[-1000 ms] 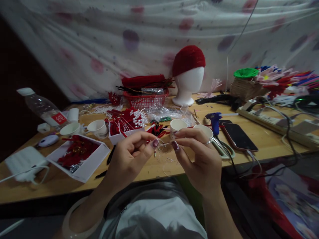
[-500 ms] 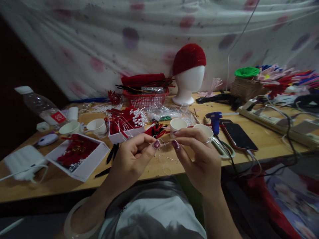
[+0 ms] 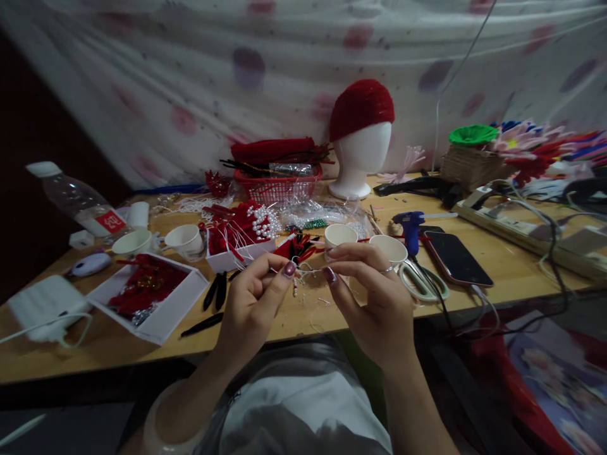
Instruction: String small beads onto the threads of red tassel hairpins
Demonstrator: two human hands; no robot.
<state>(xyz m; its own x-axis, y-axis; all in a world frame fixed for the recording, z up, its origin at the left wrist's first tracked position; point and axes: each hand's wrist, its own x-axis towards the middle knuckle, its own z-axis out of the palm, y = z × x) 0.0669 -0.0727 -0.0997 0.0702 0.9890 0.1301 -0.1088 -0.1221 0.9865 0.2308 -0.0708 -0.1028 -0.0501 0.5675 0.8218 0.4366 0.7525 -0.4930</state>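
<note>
Desk [image 3: 516,265]: flat, pale wood, visible grain. Basket [image 3: 279,189] at the rear: red, rigid, openwork lattice, with red and dark lengths heaped on top. Head [image 3: 363,155] beside the basket: smooth, white, rounded, upright on a flared base, under a close-fitting cap [image 3: 363,110] of red, fibrous texture. Box [image 3: 175,309] at near left: white, straight-walled, with red, fuzzy material inside. Pearls [image 3: 265,224]: glossy, white, spherical, clustered. Cups [image 3: 341,235]: round, pale, open-topped. Bottle [image 3: 80,201]: clear, tapered, red label, tilted in view.

Strand [image 3: 310,272]: pale, very thin, slightly curved, with a small loop near its left end. Beads [image 3: 294,289]: tiny, in a short hanging row below the loop; attachment to the strand not discernible.

Strand position: above the desk, spanning the gap between left fingers [image 3: 272,294] and right fingers [image 3: 351,267]. Left fingers: pinched on the strand, thumb against forefinger. Right fingers: likewise pinched on the opposite end, outer ones loosely bent.
</note>
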